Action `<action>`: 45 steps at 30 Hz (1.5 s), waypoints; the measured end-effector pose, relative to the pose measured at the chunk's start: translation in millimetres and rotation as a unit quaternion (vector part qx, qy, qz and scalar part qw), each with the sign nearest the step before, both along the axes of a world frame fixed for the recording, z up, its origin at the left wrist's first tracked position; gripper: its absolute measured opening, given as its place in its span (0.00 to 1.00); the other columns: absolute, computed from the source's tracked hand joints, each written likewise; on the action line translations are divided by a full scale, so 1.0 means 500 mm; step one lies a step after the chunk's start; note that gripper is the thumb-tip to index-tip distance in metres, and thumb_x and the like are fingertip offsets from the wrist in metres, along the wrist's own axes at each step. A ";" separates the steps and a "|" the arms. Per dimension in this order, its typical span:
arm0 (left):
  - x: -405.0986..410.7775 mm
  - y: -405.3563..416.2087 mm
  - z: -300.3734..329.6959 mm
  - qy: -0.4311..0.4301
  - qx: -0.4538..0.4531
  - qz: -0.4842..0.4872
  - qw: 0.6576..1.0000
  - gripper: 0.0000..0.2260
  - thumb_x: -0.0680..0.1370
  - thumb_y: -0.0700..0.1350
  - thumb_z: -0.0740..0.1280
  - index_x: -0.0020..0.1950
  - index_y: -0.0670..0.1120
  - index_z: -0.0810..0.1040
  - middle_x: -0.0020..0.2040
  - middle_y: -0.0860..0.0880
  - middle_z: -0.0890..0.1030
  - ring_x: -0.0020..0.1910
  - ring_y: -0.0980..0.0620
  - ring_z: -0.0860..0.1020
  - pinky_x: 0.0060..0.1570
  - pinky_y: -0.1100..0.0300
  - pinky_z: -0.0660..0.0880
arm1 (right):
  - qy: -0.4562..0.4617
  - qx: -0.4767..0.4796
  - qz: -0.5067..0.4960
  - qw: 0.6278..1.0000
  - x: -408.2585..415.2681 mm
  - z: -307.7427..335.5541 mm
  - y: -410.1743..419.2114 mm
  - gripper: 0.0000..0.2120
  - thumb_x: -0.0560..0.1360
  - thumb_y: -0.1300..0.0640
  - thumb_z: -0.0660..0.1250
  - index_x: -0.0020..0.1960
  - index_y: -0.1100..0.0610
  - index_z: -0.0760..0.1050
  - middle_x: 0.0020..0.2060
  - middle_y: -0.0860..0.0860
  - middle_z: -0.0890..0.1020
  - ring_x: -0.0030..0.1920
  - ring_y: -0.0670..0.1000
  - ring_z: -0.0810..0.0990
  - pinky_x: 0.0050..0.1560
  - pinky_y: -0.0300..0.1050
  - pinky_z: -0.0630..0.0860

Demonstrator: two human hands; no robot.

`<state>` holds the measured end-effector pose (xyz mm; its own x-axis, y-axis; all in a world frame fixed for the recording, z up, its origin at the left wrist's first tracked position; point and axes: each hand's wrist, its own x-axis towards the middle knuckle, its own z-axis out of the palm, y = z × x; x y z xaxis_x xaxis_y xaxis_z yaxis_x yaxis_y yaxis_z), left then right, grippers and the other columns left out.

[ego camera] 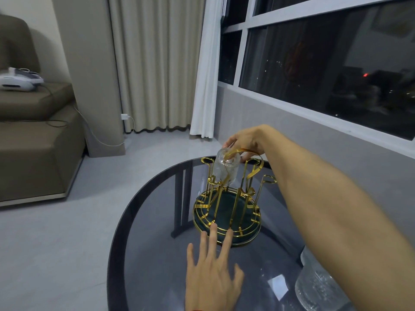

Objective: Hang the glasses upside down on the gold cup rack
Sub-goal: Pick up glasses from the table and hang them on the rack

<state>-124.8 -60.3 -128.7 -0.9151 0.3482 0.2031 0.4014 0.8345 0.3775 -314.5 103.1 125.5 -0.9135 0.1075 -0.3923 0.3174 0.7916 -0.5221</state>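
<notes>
Gold wire is catching the room's dim light as a person is hanging a glass point(225, 167) mouth-down on a far prong of the rack point(226, 205) on a dark glass table point(143, 232). Right hand point(246, 140) is reaching over the rack, fingertips pinching the glass by its upturned base. Left hand point(212, 274) is lying open and flat, fingers spread, tips touching the rack's near rim. Textured and clear, the glass looks rigid, breakable and likely slick; a hold on base or sides seems safest. More glasses point(318, 286) are waiting under the right forearm.
</notes>
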 end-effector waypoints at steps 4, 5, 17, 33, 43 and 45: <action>0.003 -0.004 0.003 -0.001 -0.008 -0.003 1.000 0.35 0.75 0.65 0.49 0.76 0.66 0.32 0.81 0.54 0.33 0.81 0.49 0.40 0.75 0.40 0.38 | 0.107 -0.017 0.001 0.994 0.031 -0.009 0.019 0.15 0.81 0.54 0.69 0.66 0.54 0.81 0.64 0.54 0.83 0.63 0.56 0.82 0.62 0.52 0.82; 0.006 -0.005 0.005 0.000 -0.009 -0.005 1.000 0.35 0.75 0.65 0.48 0.76 0.65 0.32 0.82 0.54 0.34 0.81 0.49 0.41 0.76 0.40 0.39 | 0.149 -0.019 -0.007 0.989 0.049 -0.009 0.024 0.16 0.83 0.54 0.67 0.69 0.55 0.80 0.65 0.54 0.82 0.66 0.57 0.80 0.66 0.54 0.80; 0.108 0.046 0.101 0.001 0.162 -0.109 0.981 0.34 0.74 0.51 0.70 0.77 0.45 0.63 0.76 0.42 0.66 0.76 0.43 0.62 0.75 0.51 0.58 | 0.361 -0.005 -0.102 0.927 0.519 -0.052 0.106 0.20 0.77 0.69 0.61 0.57 0.50 0.84 0.53 0.50 0.87 0.57 0.52 0.85 0.55 0.47 0.81; 0.200 0.201 0.146 -0.114 0.411 -0.069 0.902 0.41 0.61 0.58 0.82 0.68 0.53 0.68 0.60 0.54 0.75 0.58 0.55 0.73 0.54 0.62 0.70 | 0.366 -0.150 -0.318 0.862 0.816 -0.263 0.026 0.15 0.80 0.61 0.61 0.47 0.48 0.84 0.40 0.44 0.88 0.37 0.44 0.85 0.44 0.53 0.85; 0.124 0.071 0.201 -0.136 0.554 -0.029 0.820 0.31 0.64 0.60 0.79 0.63 0.56 0.72 0.59 0.61 0.76 0.56 0.67 0.74 0.49 0.70 0.70 | 0.180 -0.546 -0.323 0.752 0.638 -0.257 -0.049 0.22 0.87 0.47 0.58 0.75 0.57 0.73 0.67 0.60 0.83 0.61 0.68 0.86 0.62 0.65 0.82; 0.106 0.061 0.199 -0.157 0.553 -0.045 0.817 0.31 0.66 0.65 0.75 0.64 0.57 0.73 0.60 0.61 0.75 0.58 0.66 0.73 0.52 0.67 0.70 | 0.209 -0.559 -0.298 0.745 0.623 -0.246 -0.048 0.21 0.87 0.50 0.59 0.74 0.61 0.72 0.68 0.62 0.82 0.63 0.66 0.84 0.66 0.67 0.80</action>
<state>-71.9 -29.6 -29.2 -0.9634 0.1788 0.1999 0.1813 -0.1148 0.9767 -3.3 79.3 2.5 -0.9015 0.3624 -0.2365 0.0640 -0.4290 -0.9011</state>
